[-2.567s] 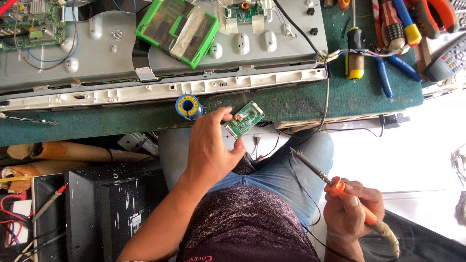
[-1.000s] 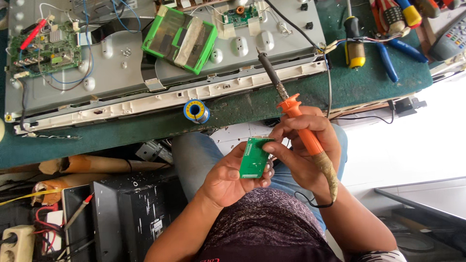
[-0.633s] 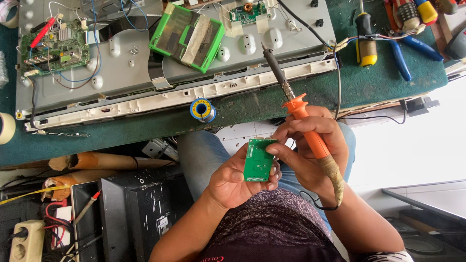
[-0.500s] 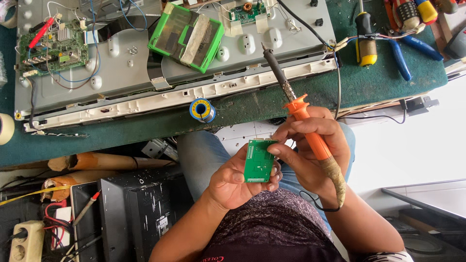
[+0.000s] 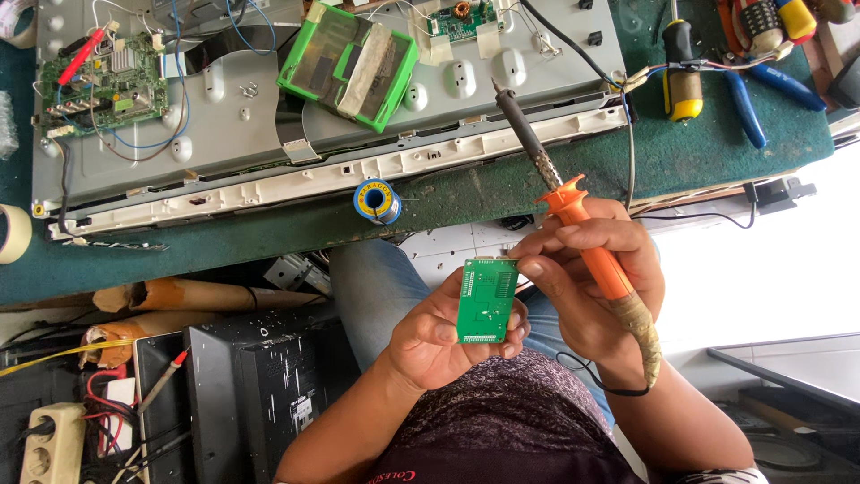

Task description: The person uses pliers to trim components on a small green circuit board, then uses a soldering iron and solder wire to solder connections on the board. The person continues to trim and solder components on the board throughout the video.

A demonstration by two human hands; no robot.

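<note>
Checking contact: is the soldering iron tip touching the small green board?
No: the soldering iron tip points away toward the bench, while the small green board sits between both hands' fingers.

circuit board (image 5: 486, 301) in left hand (image 5: 439, 336) | soldering iron (image 5: 573, 215) right of it | solder spool (image 5: 377, 200) on bench (image 5: 269, 237) beyond

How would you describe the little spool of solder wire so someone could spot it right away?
Start at the long grey metal panel lying across the green bench mat. Just below its white plastic edge, near the bench's front, sits the solder spool. It is the only small round reel there, blue with a yellow rim.
</note>
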